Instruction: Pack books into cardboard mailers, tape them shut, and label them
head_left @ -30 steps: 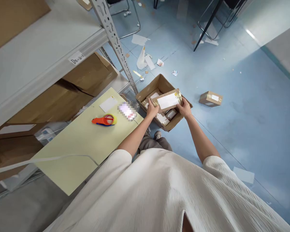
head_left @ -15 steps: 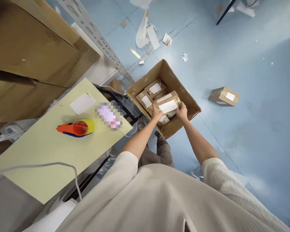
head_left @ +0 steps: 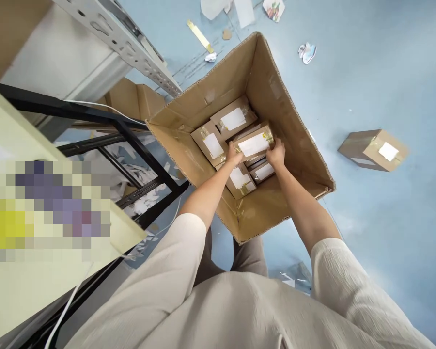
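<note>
Between my two hands I grip a small taped cardboard box (head_left: 253, 143) with a white label facing up. My left hand (head_left: 234, 154) closes on its left end and my right hand (head_left: 276, 153) on its right end. Both hands are down inside a large open carton (head_left: 288, 104) standing on the floor. Around the held box, several similar labelled boxes lie in the carton: one at the far side (head_left: 234, 117), one at the left (head_left: 210, 143) and one nearer me (head_left: 241, 180). My hands and the held box partly hide the ones beneath.
A pale yellow table (head_left: 18, 286) on a black metal frame stands at my left, with a blurred-out item on it. Beyond it rises a grey perforated metal post (head_left: 123, 48). A lone cardboard box (head_left: 374, 149) sits on the blue floor at right. Paper scraps (head_left: 199, 36) litter the floor ahead.
My view has come closer to the carton, so it looks larger and the table has shifted left. The held box is now lower inside the carton, still between both hands.
</note>
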Available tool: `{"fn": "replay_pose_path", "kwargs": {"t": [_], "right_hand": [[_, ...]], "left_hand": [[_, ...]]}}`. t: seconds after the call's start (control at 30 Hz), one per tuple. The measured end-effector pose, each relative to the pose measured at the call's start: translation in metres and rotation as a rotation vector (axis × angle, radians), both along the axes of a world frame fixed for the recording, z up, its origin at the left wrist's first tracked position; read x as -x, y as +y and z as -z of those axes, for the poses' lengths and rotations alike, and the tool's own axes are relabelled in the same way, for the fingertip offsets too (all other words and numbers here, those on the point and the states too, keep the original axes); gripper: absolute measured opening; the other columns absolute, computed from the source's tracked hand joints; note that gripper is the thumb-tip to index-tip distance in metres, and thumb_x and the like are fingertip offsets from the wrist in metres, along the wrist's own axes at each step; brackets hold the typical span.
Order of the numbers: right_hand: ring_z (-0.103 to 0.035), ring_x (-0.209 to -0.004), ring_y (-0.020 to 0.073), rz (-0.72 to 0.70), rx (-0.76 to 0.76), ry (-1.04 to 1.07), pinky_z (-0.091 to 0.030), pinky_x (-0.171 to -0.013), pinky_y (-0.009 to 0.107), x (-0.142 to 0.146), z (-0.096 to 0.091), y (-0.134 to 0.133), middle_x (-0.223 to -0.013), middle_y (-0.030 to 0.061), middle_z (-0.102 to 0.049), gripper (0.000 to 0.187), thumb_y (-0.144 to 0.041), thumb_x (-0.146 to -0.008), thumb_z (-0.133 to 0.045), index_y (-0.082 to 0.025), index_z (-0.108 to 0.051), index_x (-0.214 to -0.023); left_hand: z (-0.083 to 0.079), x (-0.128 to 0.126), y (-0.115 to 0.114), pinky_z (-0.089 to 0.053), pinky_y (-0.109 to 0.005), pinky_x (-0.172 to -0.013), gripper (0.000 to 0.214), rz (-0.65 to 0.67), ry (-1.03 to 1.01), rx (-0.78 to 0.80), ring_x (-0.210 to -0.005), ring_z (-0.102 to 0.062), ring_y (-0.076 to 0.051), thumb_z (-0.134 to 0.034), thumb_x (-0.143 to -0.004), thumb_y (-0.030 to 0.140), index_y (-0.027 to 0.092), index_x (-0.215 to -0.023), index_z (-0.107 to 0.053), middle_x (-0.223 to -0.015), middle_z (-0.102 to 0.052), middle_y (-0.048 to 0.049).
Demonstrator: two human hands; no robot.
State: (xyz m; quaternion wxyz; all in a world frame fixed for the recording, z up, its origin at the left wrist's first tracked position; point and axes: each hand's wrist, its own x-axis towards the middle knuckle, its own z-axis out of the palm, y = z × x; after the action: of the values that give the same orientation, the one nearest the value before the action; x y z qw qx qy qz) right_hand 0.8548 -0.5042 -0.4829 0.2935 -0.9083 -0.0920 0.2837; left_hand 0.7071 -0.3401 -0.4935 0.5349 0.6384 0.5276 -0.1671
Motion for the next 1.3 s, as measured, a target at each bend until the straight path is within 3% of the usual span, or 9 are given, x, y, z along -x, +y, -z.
{"fn": "replay_pose_path", "kwargs": {"t": [0.13,0.27,0.37,0.53,0.7,0.8,0.93,1.07,1.3], "right_hand": [[-0.062,-0.155,0.0485,-0.032,-0.068,0.011,-0.042,-0.139,0.079,-0.008,0.048,0.008,-0.157,0.0258,-0.068,0.068,-0.047,-0.100,-0.071,-0.018,-0.067,-0.161],[-0.062,-0.157,0.0471,-0.052,-0.094,0.043,-0.042,-0.141,0.077,-0.014,0.082,0.021,-0.160,0.0242,-0.067,0.068,-0.047,-0.100,-0.071,-0.018,-0.068,-0.162],[-0.061,-0.157,0.0473,-0.079,-0.108,0.046,-0.042,-0.140,0.079,-0.021,0.099,0.030,-0.160,0.0243,-0.067,0.067,-0.049,-0.103,-0.071,-0.018,-0.069,-0.162],[-0.062,-0.157,0.0470,-0.161,-0.163,0.032,-0.043,-0.140,0.077,-0.044,0.119,0.032,-0.157,0.0229,-0.070,0.067,-0.057,-0.107,-0.072,-0.018,-0.069,-0.162],[-0.059,-0.162,0.0430,-0.109,-0.134,-0.021,-0.048,-0.138,0.069,-0.030,0.134,0.019,-0.166,0.0211,-0.067,0.072,-0.063,-0.112,-0.064,-0.021,-0.060,-0.171],[-0.061,-0.162,0.0438,0.058,0.108,0.085,-0.048,-0.138,0.070,0.015,0.140,0.013,-0.168,0.0270,-0.065,0.069,-0.054,-0.115,-0.051,-0.015,-0.057,-0.171],[-0.036,-0.181,0.0460,-0.195,0.180,0.331,-0.026,-0.149,0.071,0.075,0.139,0.002,-0.189,0.0271,-0.048,0.075,-0.044,-0.104,-0.063,-0.012,-0.058,-0.172],[-0.022,-0.186,0.0513,-0.346,0.334,0.412,-0.008,-0.149,0.076,0.094,0.139,-0.017,-0.196,0.0320,-0.030,0.096,-0.049,-0.096,-0.074,-0.008,-0.050,-0.179],[-0.021,-0.187,0.0490,-0.477,0.339,0.396,-0.015,-0.148,0.077,0.092,0.152,-0.042,-0.199,0.0290,-0.024,0.101,-0.044,-0.095,-0.074,-0.012,-0.042,-0.185]], "left_hand": [[0.027,-0.001,0.009,-0.051,-0.041,-0.137,0.122,-0.033,0.045,0.070,-0.167,-0.061,-0.034,-0.087,-0.099,0.019,0.012,-0.196,-0.014,-0.187,-0.056,-0.0200],[0.048,-0.003,0.013,-0.039,-0.059,-0.142,0.124,-0.019,0.147,-0.027,-0.173,-0.048,-0.046,-0.098,-0.096,0.032,0.013,-0.193,-0.023,-0.186,-0.051,-0.0293],[0.059,-0.012,0.008,-0.019,-0.070,-0.149,0.132,0.160,0.085,-0.214,-0.186,-0.015,-0.052,-0.108,-0.084,0.047,0.018,-0.190,-0.034,-0.198,-0.025,-0.0292],[0.075,-0.033,0.004,-0.006,-0.074,-0.150,0.151,0.432,-0.053,-0.300,-0.188,0.014,-0.052,-0.109,-0.078,0.058,0.020,-0.196,-0.021,-0.203,-0.007,-0.0242],[0.084,-0.041,0.011,-0.005,-0.070,-0.150,0.147,0.452,-0.114,-0.350,-0.187,-0.001,-0.054,-0.107,-0.084,0.051,0.017,-0.196,-0.020,-0.199,-0.022,-0.0266],[0.081,-0.041,0.007,-0.004,-0.069,-0.150,0.138,0.447,-0.130,-0.377,-0.185,-0.008,-0.053,-0.102,-0.092,0.049,0.015,-0.196,-0.019,-0.196,-0.029,-0.0268],[0.078,-0.039,0.001,-0.008,-0.072,-0.150,0.139,0.431,-0.108,-0.392,-0.185,-0.010,-0.052,-0.101,-0.090,0.046,0.017,-0.197,-0.017,-0.195,-0.032,-0.0252],[0.082,-0.039,0.000,-0.008,-0.074,-0.149,0.145,0.425,-0.128,-0.382,-0.184,-0.012,-0.053,-0.102,-0.090,0.051,0.018,-0.198,-0.012,-0.195,-0.031,-0.0250],[0.094,-0.046,-0.020,-0.013,-0.080,-0.146,0.147,0.467,0.014,-0.336,-0.186,0.003,-0.056,-0.103,-0.088,0.062,0.023,-0.197,-0.013,-0.201,-0.013,-0.0265]]}}
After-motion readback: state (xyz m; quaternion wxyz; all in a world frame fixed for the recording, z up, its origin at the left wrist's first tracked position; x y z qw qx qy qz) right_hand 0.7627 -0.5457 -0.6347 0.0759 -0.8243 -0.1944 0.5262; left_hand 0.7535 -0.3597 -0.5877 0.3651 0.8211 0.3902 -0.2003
